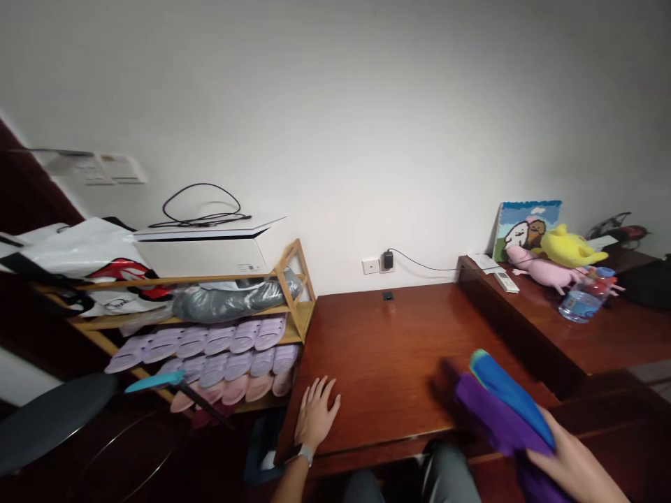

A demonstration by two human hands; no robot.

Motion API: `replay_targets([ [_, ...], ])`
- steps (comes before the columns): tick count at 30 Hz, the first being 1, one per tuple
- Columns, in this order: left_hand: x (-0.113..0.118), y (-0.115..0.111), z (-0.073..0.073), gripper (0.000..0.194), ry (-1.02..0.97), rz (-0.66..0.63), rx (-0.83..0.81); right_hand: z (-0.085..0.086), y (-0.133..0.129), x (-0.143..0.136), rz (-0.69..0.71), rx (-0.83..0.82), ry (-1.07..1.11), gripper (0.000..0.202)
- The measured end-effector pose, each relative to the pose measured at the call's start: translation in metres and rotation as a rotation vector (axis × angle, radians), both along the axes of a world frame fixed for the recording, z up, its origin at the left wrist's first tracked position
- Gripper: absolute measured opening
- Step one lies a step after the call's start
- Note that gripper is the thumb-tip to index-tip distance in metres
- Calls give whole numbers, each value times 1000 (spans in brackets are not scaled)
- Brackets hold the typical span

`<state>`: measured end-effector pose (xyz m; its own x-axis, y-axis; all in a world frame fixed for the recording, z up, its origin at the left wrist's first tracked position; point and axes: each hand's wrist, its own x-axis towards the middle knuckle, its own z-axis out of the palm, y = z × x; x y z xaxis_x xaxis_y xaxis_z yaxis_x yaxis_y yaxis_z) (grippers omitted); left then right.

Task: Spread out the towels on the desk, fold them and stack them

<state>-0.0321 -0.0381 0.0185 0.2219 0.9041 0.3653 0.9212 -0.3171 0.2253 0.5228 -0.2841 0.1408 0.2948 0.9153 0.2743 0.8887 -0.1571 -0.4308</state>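
Note:
My left hand [317, 412] lies flat near the left front edge of the brown wooden desk [388, 363], fingers spread, holding nothing. A watch [302, 453] is on that wrist. Over the desk's right front part, my right hand [569, 457] is closed around a soft purple and blue bundle. Its purple piece [490, 416] and its blue piece [511, 391] lie side by side, the blue one with a greenish end. Blur hides exactly what they are. Some of the right fingers are hidden behind the bundle.
A higher wooden surface [618, 349] on the right bears a water bottle [583, 297], plush toys [569, 246], a remote [506, 281] and a picture [527, 223]. Left stands a rack [293, 307] with several slippers [231, 342] and a white box [210, 255]. A charger [388, 260] is plugged into the wall.

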Motion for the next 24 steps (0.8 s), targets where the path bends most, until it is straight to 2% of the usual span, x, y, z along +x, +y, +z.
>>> replay_targets([
  [2,0,-3,0,46,-12,-2,4,22,83,-32,154,-138,30,88],
  [3,0,-3,1,46,-17,-1,5,36,127,-52,210,-211,4,92],
  [6,-2,-5,1,45,-29,5,-4,72,252,-122,337,-298,-175,96],
  [8,-3,-7,0,46,-36,4,-15,80,317,-171,383,-310,-263,102],
  [10,-4,-9,-1,46,-39,4,-19,70,361,-214,434,-296,-288,102],
  [11,-4,-10,-1,47,-39,5,-18,59,374,-231,454,-293,-284,100],
  [13,-4,-12,-2,47,-36,10,-17,30,383,-256,490,-292,-261,91],
  [16,-5,-14,-4,49,-38,15,-32,-23,364,-270,529,-222,-241,72],
  [18,-5,-15,-7,52,-42,9,-33,-57,344,-263,506,-150,-265,63],
  [20,-6,-16,-9,56,-43,9,-20,-83,332,-245,398,-122,-306,63],
  [22,-7,-17,-11,59,-37,13,-11,-96,338,-220,254,-139,-333,69],
  [24,-7,-18,-13,60,-24,16,-16,-98,363,-195,154,-178,-338,78],
])
